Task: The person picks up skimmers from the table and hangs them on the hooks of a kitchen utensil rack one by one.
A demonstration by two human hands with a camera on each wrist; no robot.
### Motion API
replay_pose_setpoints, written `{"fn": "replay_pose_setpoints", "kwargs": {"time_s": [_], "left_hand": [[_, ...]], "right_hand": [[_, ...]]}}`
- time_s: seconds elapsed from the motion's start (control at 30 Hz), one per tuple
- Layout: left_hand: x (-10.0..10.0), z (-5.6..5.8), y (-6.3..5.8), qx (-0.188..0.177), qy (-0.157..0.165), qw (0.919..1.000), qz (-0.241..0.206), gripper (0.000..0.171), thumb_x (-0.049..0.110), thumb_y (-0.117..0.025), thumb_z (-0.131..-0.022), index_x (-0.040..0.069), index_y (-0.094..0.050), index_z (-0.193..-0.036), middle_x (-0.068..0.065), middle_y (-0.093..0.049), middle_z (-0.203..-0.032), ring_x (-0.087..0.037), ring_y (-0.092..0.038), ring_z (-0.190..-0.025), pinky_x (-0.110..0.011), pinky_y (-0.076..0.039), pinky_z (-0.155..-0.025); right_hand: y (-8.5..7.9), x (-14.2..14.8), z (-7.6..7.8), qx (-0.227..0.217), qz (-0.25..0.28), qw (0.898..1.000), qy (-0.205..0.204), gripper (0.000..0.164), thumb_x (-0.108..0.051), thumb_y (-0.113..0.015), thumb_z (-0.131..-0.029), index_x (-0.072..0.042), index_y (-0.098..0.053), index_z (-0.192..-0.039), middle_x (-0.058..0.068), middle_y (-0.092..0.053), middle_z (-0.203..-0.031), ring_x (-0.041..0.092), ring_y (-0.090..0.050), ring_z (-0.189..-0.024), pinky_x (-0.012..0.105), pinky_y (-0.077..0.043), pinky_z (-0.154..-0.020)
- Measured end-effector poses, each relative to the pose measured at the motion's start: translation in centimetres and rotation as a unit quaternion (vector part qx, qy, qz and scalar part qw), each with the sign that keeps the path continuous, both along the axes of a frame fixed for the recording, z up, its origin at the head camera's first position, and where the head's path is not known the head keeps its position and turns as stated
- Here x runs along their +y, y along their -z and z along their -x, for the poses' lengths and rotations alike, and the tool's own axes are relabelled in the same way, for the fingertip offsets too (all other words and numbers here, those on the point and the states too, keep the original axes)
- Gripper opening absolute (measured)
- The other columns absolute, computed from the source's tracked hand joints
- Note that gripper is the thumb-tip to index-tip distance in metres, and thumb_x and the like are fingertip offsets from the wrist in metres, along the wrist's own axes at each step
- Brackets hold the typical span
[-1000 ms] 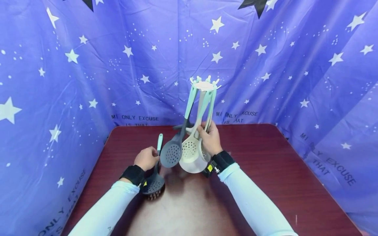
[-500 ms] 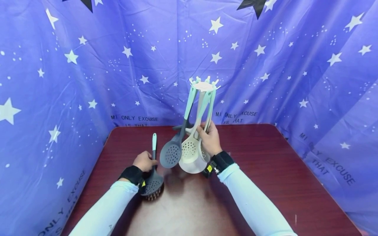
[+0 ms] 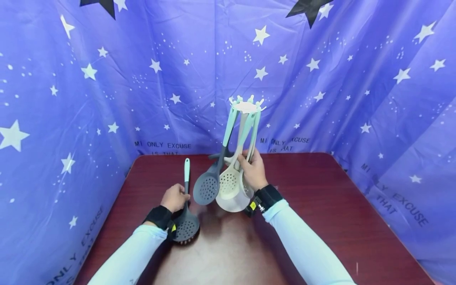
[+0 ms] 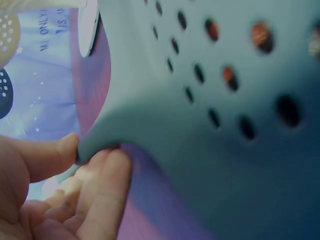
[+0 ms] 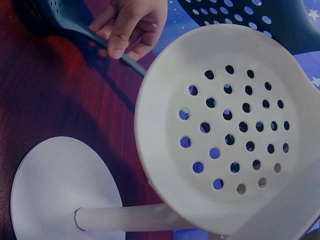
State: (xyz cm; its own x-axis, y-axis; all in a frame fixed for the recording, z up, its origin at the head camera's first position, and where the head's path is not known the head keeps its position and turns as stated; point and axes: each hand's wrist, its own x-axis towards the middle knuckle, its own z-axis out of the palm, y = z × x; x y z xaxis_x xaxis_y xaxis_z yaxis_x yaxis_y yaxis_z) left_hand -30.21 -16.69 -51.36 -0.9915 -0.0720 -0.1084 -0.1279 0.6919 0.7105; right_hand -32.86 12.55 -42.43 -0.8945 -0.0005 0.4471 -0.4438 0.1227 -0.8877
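Observation:
My left hand [image 3: 173, 198] pinches a grey skimmer [image 3: 187, 228] with a mint handle by its shaft, between thumb and fingers. In the left wrist view its perforated bowl [image 4: 165, 95] fills much of the picture. Its handle tip points away from me, the bowl toward me. My right hand [image 3: 254, 170] grips a white utensil stand [image 3: 246, 107] partway down, among the hanging handles. From the stand's hooked top hang a grey skimmer [image 3: 206, 188] and a white skimmer [image 3: 228, 180], with more behind. The right wrist view shows the white skimmer [image 5: 232, 110] close up; the right fingers are hidden there.
The stand's round white base [image 5: 62, 185] is on the dark red table [image 3: 306, 206]. Star-patterned blue cloth [image 3: 199, 71] surrounds the table at the back and sides. Another dark utensil head [image 3: 213, 155] shows behind the hanging grey skimmer.
My left hand has shifted slightly left, with its skimmer's handle standing straighter. The bowl has turned, and its holes face up more. My right hand keeps its place on the stand.

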Motion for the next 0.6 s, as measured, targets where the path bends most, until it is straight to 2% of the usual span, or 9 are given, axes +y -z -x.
{"fn": "replay_pose_setpoints", "kwargs": {"time_s": [0.1, 0.17, 0.3, 0.37, 0.47, 0.53, 0.6], "left_hand": [[-0.2, -0.4, -0.5, 0.071, -0.018, 0.9972, 0.012, 0.024, 0.02, -0.073, -0.097, 0.006, -0.06, -0.111, -0.009, -0.069, -0.092, -0.026, -0.065, -0.083, -0.043, -0.049, -0.077], [-0.4, -0.5, -1.2, 0.124, -0.037, 0.9916, 0.003, 0.025, 0.022, -0.074, -0.096, 0.008, -0.062, -0.114, -0.008, -0.072, -0.095, -0.028, -0.067, -0.089, -0.045, -0.049, -0.081], [-0.4, -0.9, -3.8, 0.226, -0.066, 0.9702, -0.057, 0.027, 0.024, -0.076, -0.097, 0.012, -0.068, -0.12, -0.007, -0.077, -0.096, -0.024, -0.072, -0.088, -0.038, -0.052, -0.079], [-0.1, -1.4, -5.4, 0.277, -0.07, 0.9532, -0.097, 0.028, 0.023, -0.077, -0.096, 0.013, -0.072, -0.122, -0.007, -0.078, -0.094, -0.02, -0.073, -0.085, -0.03, -0.053, -0.075], [0.8, -2.3, -7.5, 0.357, -0.054, 0.9214, -0.144, 0.029, 0.021, -0.08, -0.093, 0.015, -0.077, -0.121, -0.004, -0.078, -0.093, -0.012, -0.071, -0.08, -0.019, -0.051, -0.069], [1.5, -3.0, -8.5, 0.409, -0.027, 0.8984, -0.156, 0.029, 0.019, -0.081, -0.092, 0.016, -0.078, -0.121, -0.004, -0.078, -0.093, -0.008, -0.07, -0.079, -0.015, -0.05, -0.068], [2.2, -3.7, -9.3, 0.458, -0.002, 0.8763, -0.148, 0.03, 0.015, -0.081, -0.091, 0.015, -0.078, -0.121, -0.003, -0.077, -0.093, -0.006, -0.068, -0.078, -0.012, -0.049, -0.068]], "right_hand": [[0.1, 0.1, 0.2, 0.001, 0.0, 1.0, -0.002, 0.018, -0.012, -0.061, -0.106, 0.0, -0.054, -0.116, 0.003, -0.052, -0.079, 0.013, -0.043, -0.065, 0.027, -0.037, -0.06], [0.1, 0.1, 0.1, 0.001, 0.003, 1.0, -0.003, 0.018, -0.012, -0.061, -0.105, 0.001, -0.054, -0.116, 0.003, -0.053, -0.079, 0.013, -0.044, -0.064, 0.027, -0.038, -0.059], [0.1, -0.1, 0.1, 0.0, 0.005, 1.0, 0.002, 0.016, -0.01, -0.062, -0.105, 0.0, -0.055, -0.115, 0.003, -0.054, -0.078, 0.014, -0.047, -0.065, 0.026, -0.04, -0.059], [0.1, -0.1, 0.1, -0.001, 0.006, 1.0, 0.003, 0.016, -0.01, -0.062, -0.105, 0.0, -0.055, -0.115, 0.004, -0.055, -0.08, 0.015, -0.048, -0.067, 0.027, -0.04, -0.06], [0.1, -0.1, 0.0, -0.001, 0.003, 1.0, 0.009, 0.016, -0.01, -0.062, -0.105, -0.001, -0.055, -0.115, 0.005, -0.056, -0.081, 0.015, -0.049, -0.068, 0.027, -0.041, -0.061], [0.1, -0.2, 0.0, 0.0, 0.003, 1.0, 0.011, 0.016, -0.01, -0.062, -0.104, -0.001, -0.056, -0.115, 0.006, -0.057, -0.082, 0.016, -0.049, -0.068, 0.027, -0.041, -0.062], [0.1, -0.2, 0.0, -0.002, 0.003, 1.0, 0.01, 0.016, -0.011, -0.062, -0.105, -0.001, -0.055, -0.116, 0.007, -0.057, -0.083, 0.017, -0.05, -0.069, 0.027, -0.041, -0.062]]}}
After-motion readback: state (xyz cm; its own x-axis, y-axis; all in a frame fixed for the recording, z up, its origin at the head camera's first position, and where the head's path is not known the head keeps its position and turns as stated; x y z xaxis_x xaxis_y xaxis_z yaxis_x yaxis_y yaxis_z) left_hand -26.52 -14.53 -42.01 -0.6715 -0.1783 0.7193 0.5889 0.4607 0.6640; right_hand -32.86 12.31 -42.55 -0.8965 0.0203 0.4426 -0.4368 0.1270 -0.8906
